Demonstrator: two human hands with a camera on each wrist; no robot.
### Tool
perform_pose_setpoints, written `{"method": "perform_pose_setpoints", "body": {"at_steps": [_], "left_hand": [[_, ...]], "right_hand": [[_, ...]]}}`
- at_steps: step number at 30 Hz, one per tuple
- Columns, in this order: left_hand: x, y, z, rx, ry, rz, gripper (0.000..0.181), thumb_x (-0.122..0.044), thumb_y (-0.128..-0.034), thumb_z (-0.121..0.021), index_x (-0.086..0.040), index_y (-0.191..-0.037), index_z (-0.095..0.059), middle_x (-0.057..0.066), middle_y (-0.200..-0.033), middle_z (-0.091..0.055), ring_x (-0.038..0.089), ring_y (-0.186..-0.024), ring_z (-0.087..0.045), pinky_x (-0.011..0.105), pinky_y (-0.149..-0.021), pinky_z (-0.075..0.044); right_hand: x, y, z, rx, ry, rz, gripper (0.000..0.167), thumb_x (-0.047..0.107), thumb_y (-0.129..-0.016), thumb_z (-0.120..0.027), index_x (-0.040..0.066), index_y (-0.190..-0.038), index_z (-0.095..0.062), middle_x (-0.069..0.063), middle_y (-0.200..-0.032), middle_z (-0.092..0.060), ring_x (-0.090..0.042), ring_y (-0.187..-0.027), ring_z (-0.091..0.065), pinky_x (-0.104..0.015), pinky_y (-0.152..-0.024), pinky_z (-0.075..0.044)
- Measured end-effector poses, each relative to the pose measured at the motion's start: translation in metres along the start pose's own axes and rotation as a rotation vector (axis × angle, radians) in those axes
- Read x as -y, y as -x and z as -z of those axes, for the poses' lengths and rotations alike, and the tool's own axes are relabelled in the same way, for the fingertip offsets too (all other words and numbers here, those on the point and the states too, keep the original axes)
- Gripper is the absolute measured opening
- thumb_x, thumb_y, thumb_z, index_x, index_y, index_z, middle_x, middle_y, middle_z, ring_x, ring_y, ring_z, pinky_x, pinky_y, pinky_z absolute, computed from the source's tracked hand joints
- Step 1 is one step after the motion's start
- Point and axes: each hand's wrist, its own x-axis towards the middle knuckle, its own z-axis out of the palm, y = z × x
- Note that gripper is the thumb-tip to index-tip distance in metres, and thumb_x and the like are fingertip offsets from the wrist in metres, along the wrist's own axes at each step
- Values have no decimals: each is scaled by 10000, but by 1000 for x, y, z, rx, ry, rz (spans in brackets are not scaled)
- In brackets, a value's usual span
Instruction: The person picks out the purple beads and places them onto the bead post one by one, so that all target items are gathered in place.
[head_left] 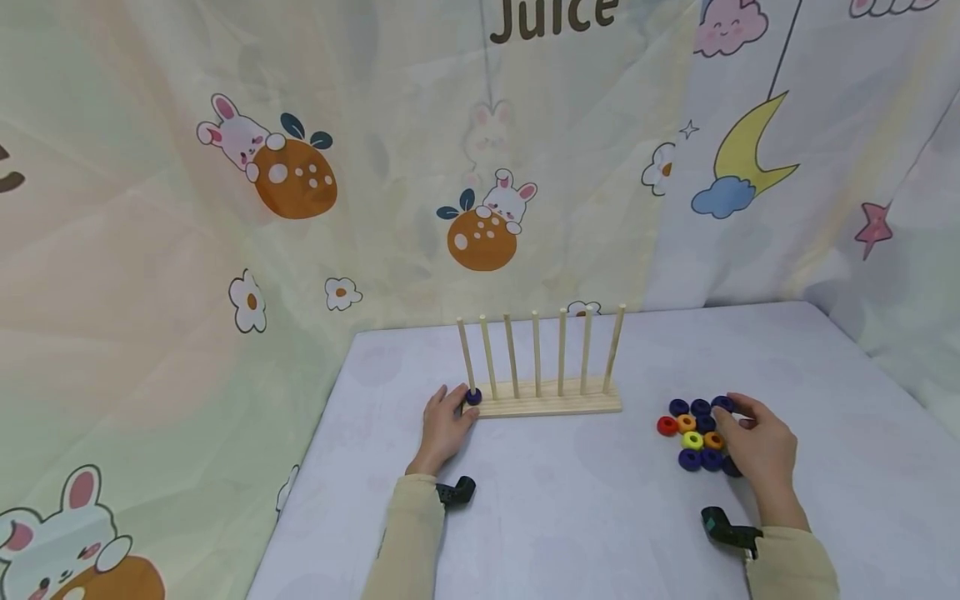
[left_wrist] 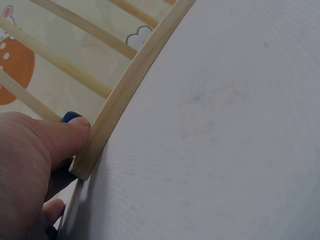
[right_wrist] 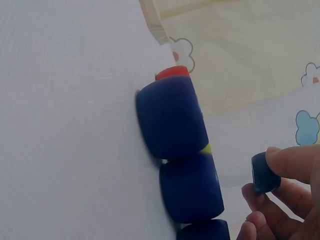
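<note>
A wooden peg rack (head_left: 551, 406) with several upright pegs stands on the table. My left hand (head_left: 442, 429) grips the left end of its base; in the left wrist view the thumb (left_wrist: 70, 137) presses against the base's end. A dark blue ring (head_left: 473, 397) sits at the foot of the leftmost peg, beside the thumb, and shows only partly in the left wrist view. At the right, my right hand (head_left: 761, 442) pinches another dark blue ring (right_wrist: 265, 175) between thumb and fingers, at the far edge of a cluster of rings.
The cluster holds several blue rings (head_left: 689, 459), a red ring (head_left: 667, 426), a yellow ring (head_left: 692, 440) and orange rings (head_left: 686, 422). A white cloth (head_left: 570, 500) covers the table. Behind it hangs a printed curtain (head_left: 397, 150).
</note>
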Motion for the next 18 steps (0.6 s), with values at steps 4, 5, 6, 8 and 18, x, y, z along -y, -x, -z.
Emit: {"method": "perform_pose_setpoints", "body": {"at_steps": [4,5,6,8,18], "left_hand": [[0,0,1,-1,-4,3,504,-215,-910,-676,-23,-1361,-559,138,-1417,-532,423,-1405,-300,607,-1132,-223],[0,0,1,-3,-4,2,505,-214,-908,-678,-21,-1359,-561,141,-1414,-534,426,-1402,-303,609,-1130,-224],[0,0,1,-6,-7,-1,506,-212,-904,-681,-19,-1357,-562,143,-1410,-537,431,-1398,-307,615,-1126,-227],[0,-1,1,-8,-7,5,512,-214,-902,-685,-22,-1360,-560,137,-1412,-537,424,-1404,-302,608,-1132,-220],[1,-1,-2,0,4,8,509,-209,-905,-683,-23,-1363,-557,122,-1421,-533,413,-1412,-291,603,-1140,-206]], "right_hand": [[5,4,-2,18,-10,16,511,350,-981,-555,21,-1372,-529,-270,-1300,-562,-340,-999,-532,-165,-544,-377],[6,5,-3,22,-10,23,512,356,-982,-555,23,-1370,-532,-266,-1297,-565,-329,-981,-535,-168,-547,-382],[7,6,-5,26,-11,29,507,358,-982,-555,29,-1366,-538,-260,-1294,-570,-317,-966,-540,-170,-552,-387],[10,8,-8,32,-8,40,502,364,-979,-561,37,-1360,-547,-251,-1286,-578,-290,-929,-537,-182,-558,-390],[21,18,-11,65,-15,84,490,353,-965,-597,42,-1342,-564,-239,-1260,-588,-246,-861,-530,-209,-539,-409]]}}
